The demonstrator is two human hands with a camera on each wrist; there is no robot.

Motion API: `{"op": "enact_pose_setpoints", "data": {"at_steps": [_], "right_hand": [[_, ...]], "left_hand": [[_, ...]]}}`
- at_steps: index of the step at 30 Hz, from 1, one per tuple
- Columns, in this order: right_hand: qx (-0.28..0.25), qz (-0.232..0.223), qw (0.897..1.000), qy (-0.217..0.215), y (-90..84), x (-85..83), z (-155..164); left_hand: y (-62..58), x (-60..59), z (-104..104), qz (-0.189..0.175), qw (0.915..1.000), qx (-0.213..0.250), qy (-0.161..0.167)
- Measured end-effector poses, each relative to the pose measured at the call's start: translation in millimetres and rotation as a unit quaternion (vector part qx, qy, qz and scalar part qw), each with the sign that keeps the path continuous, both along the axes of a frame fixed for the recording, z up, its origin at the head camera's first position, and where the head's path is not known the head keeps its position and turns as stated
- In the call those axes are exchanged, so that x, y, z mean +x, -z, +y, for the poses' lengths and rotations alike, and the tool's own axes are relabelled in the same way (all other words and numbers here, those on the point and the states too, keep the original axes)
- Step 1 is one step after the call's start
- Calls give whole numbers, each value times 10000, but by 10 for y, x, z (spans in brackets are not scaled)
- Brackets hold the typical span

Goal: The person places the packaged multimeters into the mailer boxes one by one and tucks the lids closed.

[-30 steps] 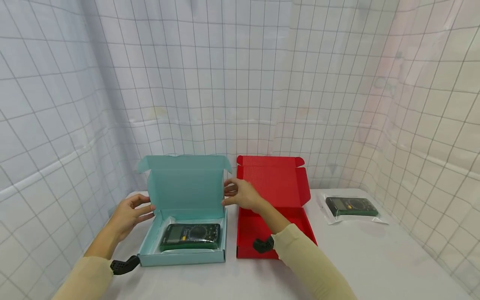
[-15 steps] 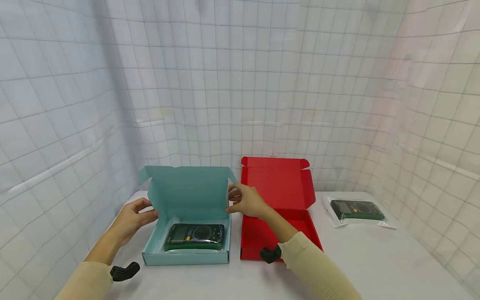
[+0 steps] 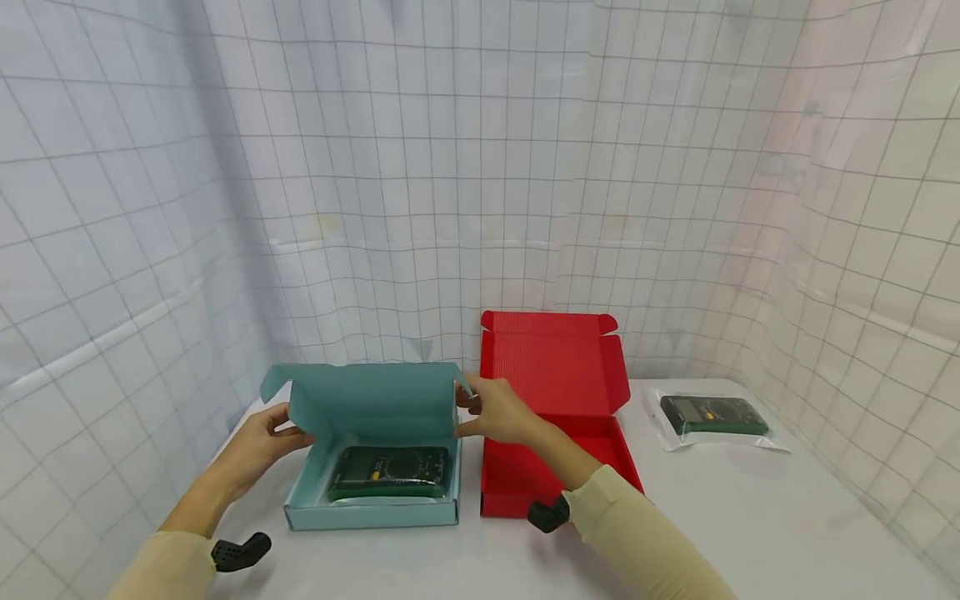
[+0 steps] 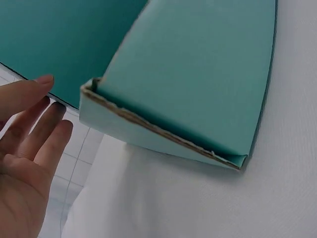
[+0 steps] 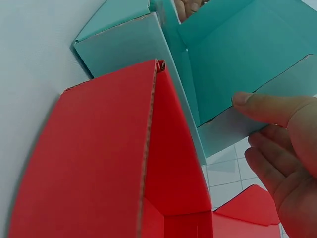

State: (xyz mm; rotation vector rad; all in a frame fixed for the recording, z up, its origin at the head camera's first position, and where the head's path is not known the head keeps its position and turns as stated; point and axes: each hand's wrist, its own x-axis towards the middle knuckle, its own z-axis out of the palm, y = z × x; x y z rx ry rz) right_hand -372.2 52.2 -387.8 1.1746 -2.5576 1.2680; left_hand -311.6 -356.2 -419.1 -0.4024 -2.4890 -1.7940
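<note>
A teal cardboard mailer box (image 3: 371, 518) stands on the table, a dark multimeter (image 3: 390, 472) with a dial lying in it. Its lid (image 3: 367, 387) leans forward over the multimeter. My left hand (image 3: 258, 446) holds the lid's left side; in the left wrist view its thumb (image 4: 29, 91) lies on the inner face and the fingers behind. On the other side my right hand (image 3: 502, 412) pinches the lid's side flap (image 5: 223, 131), thumb in front and fingers behind.
Close to the right stands a red mailer box (image 3: 517, 505), its lid raised, under my right forearm. Farther right lies another multimeter (image 3: 712, 415) in a clear plastic bag. White grid-patterned curtains (image 3: 525, 167) enclose the back and sides of the table (image 3: 720, 517).
Both hands have tilted the teal lid forward and down from nearly upright, its top edge now lower and shading the multimeter. The red box and bagged multimeter stay put.
</note>
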Motion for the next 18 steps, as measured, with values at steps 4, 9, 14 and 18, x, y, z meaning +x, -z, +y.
{"op": "enact_pose_setpoints", "data": {"at_steps": [4, 9, 14, 18], "right_hand": [[208, 164, 9996, -51, 2, 21, -15], [340, 176, 9992, -146, 60, 29, -30], [354, 202, 9990, -177, 94, 35, -27], [446, 257, 9986, -140, 84, 48, -8]], "left_hand": [[-3, 37, -34, -75, 9999, -136, 39], [25, 88, -78, -207, 9996, -204, -44], [24, 111, -115, -326, 9993, -100, 133], [14, 113, -152, -413, 9981, -17, 466]]}}
